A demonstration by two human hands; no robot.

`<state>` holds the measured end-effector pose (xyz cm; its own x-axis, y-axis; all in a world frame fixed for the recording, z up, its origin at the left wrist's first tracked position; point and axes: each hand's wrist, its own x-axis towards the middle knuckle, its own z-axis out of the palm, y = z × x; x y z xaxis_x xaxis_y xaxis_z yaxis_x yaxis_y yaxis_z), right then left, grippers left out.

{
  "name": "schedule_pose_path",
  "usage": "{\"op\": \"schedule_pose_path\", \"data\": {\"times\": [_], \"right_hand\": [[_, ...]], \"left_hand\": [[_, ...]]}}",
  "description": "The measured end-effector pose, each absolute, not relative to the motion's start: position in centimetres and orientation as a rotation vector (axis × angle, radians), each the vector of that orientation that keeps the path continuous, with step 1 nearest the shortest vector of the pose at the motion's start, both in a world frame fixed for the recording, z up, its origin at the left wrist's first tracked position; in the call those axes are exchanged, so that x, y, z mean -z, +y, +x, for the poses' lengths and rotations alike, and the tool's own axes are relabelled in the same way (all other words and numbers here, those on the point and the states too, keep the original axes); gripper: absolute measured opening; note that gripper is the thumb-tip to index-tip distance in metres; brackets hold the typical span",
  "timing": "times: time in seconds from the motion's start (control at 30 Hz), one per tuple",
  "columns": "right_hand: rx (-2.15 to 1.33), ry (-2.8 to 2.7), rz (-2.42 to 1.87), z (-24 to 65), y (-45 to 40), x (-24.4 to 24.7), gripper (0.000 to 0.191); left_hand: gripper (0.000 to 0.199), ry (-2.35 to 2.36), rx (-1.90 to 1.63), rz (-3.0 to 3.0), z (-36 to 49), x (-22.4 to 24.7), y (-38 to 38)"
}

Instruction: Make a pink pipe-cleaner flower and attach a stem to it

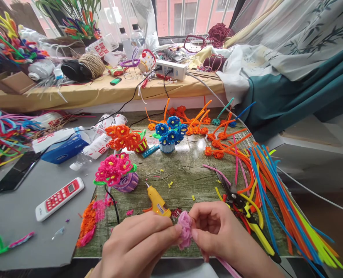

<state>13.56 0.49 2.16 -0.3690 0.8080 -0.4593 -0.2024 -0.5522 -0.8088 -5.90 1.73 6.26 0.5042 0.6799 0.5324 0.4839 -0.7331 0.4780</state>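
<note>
A light pink pipe-cleaner flower is held at the table's near edge, its petals bunched together. My left hand pinches it from the left between thumb and fingers. On its other side, my right hand grips it with bent fingers, and a pink stem trails below that hand. A yellow glue gun lies just beyond my left hand. To the right of my right hand are black-bladed scissors and yellow-handled pliers, partly overlapping.
Potted pipe-cleaner flowers in pink, orange and blue stand farther back. Loose orange flowers lie back right, and long pipe cleaners fan over the right edge. A red-and-white remote and a phone lie left.
</note>
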Motion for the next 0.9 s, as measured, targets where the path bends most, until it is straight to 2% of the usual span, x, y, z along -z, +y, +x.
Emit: {"op": "schedule_pose_path", "data": {"times": [0.27,0.33,0.43,0.53,0.67,0.77,0.9], "right_hand": [[-1.588,-1.09,-1.351,13.4,0.5,-3.0,0.003],[-1.518,-1.161,-1.362,13.3,0.4,-2.9,0.004],[-1.388,-1.289,-1.373,13.3,0.2,-2.7,0.007],[-0.966,-1.486,-1.385,13.6,-0.1,-2.9,0.005],[-0.446,-1.807,-1.124,14.3,-0.3,-3.2,0.017],[-0.316,-1.974,-1.06,14.4,-0.3,-3.2,0.02],[-0.259,-2.013,-1.059,14.0,-0.1,-3.1,0.012]], "left_hand": [[0.005,1.103,-0.956,2.216,-5.9,-5.3,1.2],[0.012,1.08,-0.951,2.108,-5.4,-5.2,1.2],[0.011,1.13,-0.91,2.007,-5.0,-5.0,1.4],[0.013,1.199,-0.884,2.026,-5.1,-4.9,1.4],[0.014,1.208,-0.895,2.083,-5.2,-4.8,1.3],[0.012,1.144,-0.901,2.113,-5.1,-4.7,1.2],[0.012,1.115,-0.982,2.122,-4.8,-4.6,1.3]]}}
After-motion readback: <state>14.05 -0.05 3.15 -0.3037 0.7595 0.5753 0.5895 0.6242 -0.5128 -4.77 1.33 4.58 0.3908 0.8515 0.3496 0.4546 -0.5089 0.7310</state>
